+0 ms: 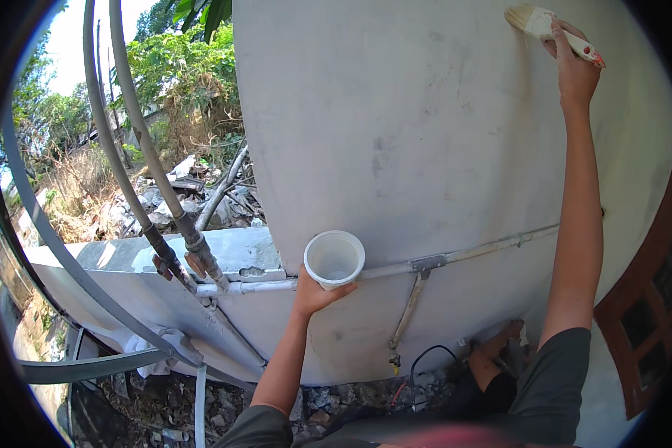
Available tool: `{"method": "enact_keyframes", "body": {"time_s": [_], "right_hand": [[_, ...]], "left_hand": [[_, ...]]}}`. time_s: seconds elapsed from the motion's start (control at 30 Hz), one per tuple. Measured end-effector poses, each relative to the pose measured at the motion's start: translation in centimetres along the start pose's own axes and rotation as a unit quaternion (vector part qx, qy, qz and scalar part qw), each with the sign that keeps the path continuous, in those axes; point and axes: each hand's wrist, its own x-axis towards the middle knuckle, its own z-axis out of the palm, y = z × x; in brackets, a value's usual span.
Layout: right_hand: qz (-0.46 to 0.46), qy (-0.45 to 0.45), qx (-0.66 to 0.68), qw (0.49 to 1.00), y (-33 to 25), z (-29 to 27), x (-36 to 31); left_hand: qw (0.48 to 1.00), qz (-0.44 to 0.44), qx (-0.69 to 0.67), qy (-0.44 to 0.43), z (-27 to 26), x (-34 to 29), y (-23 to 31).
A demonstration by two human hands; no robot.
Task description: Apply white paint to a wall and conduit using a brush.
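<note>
My right arm stretches up to the far right, where my right hand [575, 66] is closed round the handle of a paintbrush [537, 22]. Its pale bristles point left and lie at or very near the white wall [418, 127]; whether they touch it I cannot tell. White paint coats the brush, and red marks show at the handle's end. Lower down and near the middle, my left hand [315, 295] grips a white plastic cup [335, 256] from below and the side. The cup's mouth faces up, and a little pale liquid seems to lie at the bottom.
A pipe [493, 249] runs along the wall behind the cup, with a tap [395, 366] on a branch below. Upright pipes [138, 142] and a curved metal rail [89, 280] stand at left. Rubble [231, 403] covers the ground. A brown-framed window [646, 321] is at right.
</note>
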Motion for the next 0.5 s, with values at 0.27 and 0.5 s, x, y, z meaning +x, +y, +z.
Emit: {"method": "enact_keyframes", "body": {"time_s": [0.27, 0.5], "right_hand": [[-0.241, -0.072, -0.407, 0.878, -2.4, 6.6, -7.5], [-0.269, -0.108, -0.326, 0.900, -6.3, 9.2, -12.8]], "left_hand": [[0.998, -0.051, -0.026, 0.038, 0.0, -1.2, -2.3], [0.997, -0.032, -0.016, 0.073, 0.4, -1.5, -2.6]]}}
